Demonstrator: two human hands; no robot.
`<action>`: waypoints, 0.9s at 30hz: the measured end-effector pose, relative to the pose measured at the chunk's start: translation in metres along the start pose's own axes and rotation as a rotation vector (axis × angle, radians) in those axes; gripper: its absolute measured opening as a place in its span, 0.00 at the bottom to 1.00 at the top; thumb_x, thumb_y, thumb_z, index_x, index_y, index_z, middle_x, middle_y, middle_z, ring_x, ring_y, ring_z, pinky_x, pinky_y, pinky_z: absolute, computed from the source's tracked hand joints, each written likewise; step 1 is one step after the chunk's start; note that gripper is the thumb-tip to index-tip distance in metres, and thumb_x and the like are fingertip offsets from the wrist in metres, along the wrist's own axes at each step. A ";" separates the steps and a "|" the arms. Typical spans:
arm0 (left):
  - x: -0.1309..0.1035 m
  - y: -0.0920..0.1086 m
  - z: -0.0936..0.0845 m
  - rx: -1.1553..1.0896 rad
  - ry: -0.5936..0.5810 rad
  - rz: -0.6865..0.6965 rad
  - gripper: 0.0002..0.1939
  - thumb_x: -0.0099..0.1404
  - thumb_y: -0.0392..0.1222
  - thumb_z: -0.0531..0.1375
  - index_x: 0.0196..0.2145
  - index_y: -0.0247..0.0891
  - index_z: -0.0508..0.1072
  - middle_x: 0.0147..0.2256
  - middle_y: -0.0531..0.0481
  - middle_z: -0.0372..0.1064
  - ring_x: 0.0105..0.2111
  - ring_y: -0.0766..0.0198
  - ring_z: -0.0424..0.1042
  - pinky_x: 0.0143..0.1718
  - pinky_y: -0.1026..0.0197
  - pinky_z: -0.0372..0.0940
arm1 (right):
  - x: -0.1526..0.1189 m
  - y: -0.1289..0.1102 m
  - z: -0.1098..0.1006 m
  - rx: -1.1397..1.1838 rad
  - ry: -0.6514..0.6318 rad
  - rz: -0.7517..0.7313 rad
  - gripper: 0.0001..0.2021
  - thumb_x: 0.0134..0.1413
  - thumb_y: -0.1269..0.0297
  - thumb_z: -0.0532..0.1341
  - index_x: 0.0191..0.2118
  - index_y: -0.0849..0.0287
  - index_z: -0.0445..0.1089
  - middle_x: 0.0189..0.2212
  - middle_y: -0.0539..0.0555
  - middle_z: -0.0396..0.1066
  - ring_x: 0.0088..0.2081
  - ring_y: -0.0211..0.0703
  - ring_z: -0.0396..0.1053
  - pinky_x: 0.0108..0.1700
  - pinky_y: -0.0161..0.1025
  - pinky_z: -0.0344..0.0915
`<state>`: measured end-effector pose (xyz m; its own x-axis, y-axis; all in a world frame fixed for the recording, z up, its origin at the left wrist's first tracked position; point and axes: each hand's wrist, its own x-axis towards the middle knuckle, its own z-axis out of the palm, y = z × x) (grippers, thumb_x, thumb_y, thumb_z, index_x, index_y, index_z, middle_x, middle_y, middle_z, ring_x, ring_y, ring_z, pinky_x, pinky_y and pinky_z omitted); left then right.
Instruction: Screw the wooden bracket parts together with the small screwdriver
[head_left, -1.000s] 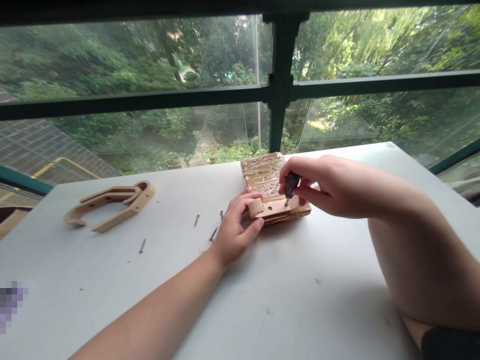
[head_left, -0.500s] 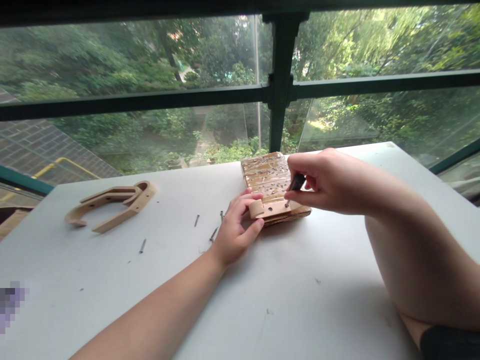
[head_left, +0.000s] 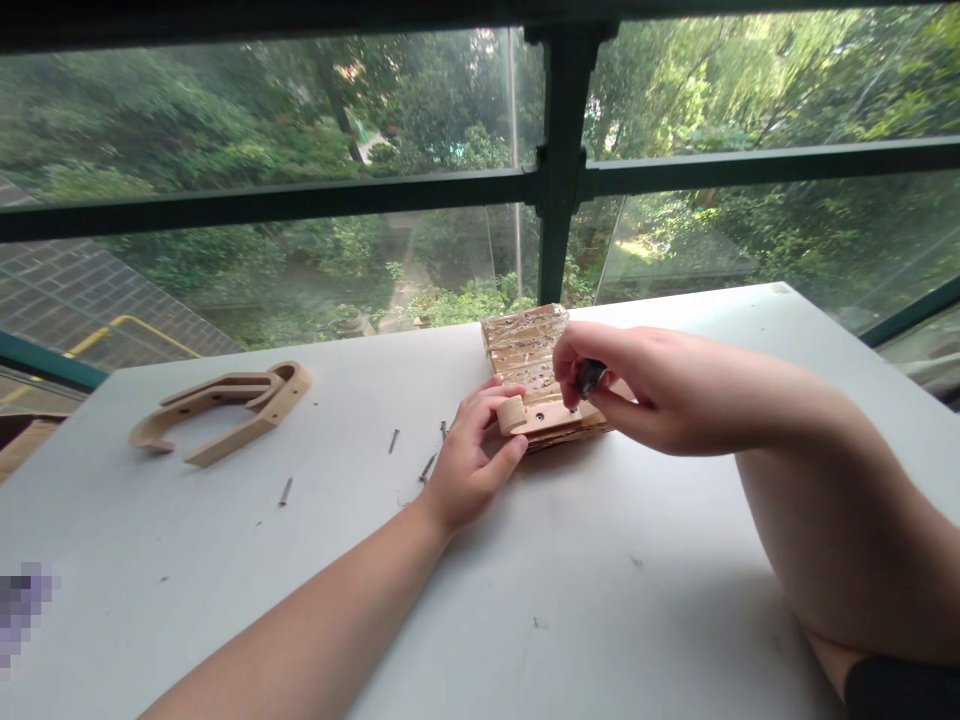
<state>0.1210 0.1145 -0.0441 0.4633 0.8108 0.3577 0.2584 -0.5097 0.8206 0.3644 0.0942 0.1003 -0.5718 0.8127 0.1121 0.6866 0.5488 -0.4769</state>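
A pale wooden hook point(head_left: 556, 414) lies along the near edge of a stack of cardboard point(head_left: 525, 345) wrapped in clear tape and dotted with holes. My left hand point(head_left: 474, 445) grips the hook's rounded end and the stack's left side between thumb and fingers. Closed around the dark handle of a screwdriver point(head_left: 590, 376), my right hand point(head_left: 652, 392) is over the hook's right part. The screwdriver's tip is mostly hidden by my fingers; a bit of metal shows at the wood. A dark screw head point(head_left: 540, 416) sits in the hook's other hole.
Several loose screws point(head_left: 427, 468) lie on the white table point(head_left: 600, 620) left of my left hand. More wooden hooks point(head_left: 247, 432) rest at the table's far left. Behind the table stands a window with a dark green frame point(head_left: 559, 120).
My right hand has turned and dipped slightly around the screwdriver, so the handle now points more toward me and the shaft is covered. My left hand stays in place.
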 end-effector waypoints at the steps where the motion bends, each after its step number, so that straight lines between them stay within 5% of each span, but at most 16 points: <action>1: 0.000 0.000 0.000 -0.004 0.000 0.000 0.16 0.69 0.44 0.60 0.53 0.43 0.68 0.62 0.43 0.64 0.71 0.50 0.50 0.70 0.42 0.52 | -0.001 0.000 -0.001 -0.005 0.004 0.013 0.11 0.55 0.74 0.57 0.44 0.55 0.66 0.37 0.53 0.74 0.33 0.39 0.65 0.34 0.36 0.56; 16: -0.001 0.000 -0.001 0.017 -0.006 -0.002 0.15 0.68 0.44 0.61 0.51 0.43 0.69 0.62 0.42 0.64 0.71 0.49 0.50 0.70 0.41 0.53 | 0.004 -0.003 -0.006 -0.231 0.064 0.036 0.03 0.54 0.64 0.64 0.32 0.56 0.71 0.22 0.47 0.67 0.23 0.34 0.60 0.29 0.36 0.49; 27: 0.000 0.002 -0.001 0.027 -0.005 -0.002 0.14 0.68 0.45 0.61 0.51 0.43 0.69 0.62 0.43 0.65 0.71 0.49 0.51 0.70 0.41 0.53 | 0.008 -0.004 -0.002 -0.253 0.150 0.069 0.17 0.55 0.55 0.66 0.25 0.56 0.59 0.19 0.45 0.59 0.22 0.33 0.51 0.28 0.38 0.45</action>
<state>0.1205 0.1139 -0.0424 0.4670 0.8105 0.3536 0.2821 -0.5156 0.8091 0.3580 0.0992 0.1046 -0.4598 0.8595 0.2234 0.8226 0.5070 -0.2574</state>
